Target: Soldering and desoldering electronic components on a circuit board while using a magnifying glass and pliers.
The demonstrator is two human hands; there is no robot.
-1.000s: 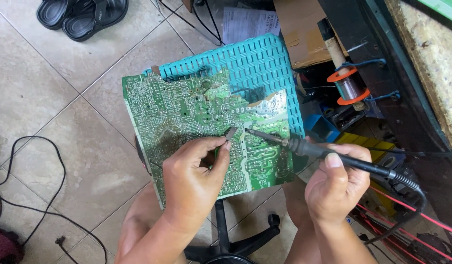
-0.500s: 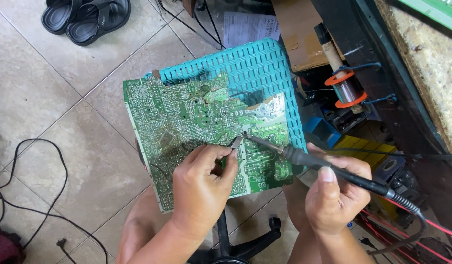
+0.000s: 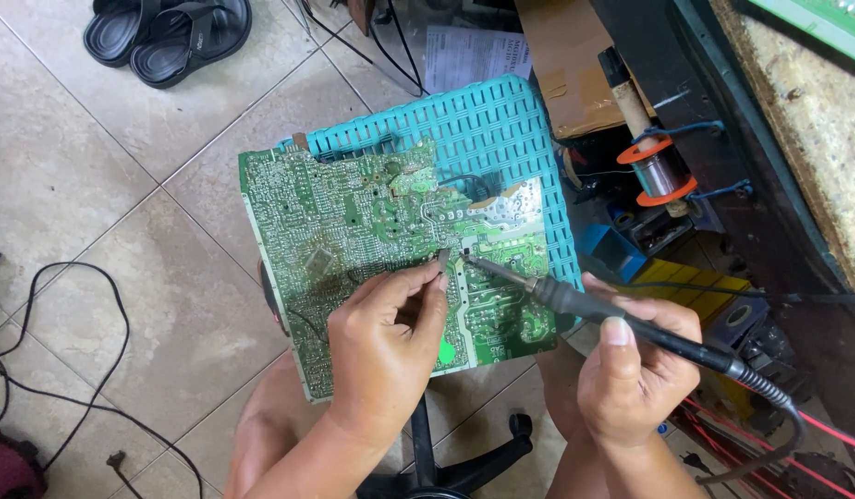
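support: turquoise slotted basket [image 3: 501, 129] | on it: green circuit board [image 3: 354, 231] | below: tiled floor [image 3: 95, 185], black sandals [image 3: 169, 32]

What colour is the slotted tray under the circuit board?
Turquoise blue plastic tray, seen best in the head view, above the green circuit board.

Person, seen from above. Left hand [image 3: 383, 349]: bare, no glove, ring or watch; forearm uncovered to the lower frame edge, no sleeve in sight. Right hand [image 3: 631, 381]: likewise bare, short plain thumbnail showing. Both knees and thighs uncovered below the hands; no clothing visible.
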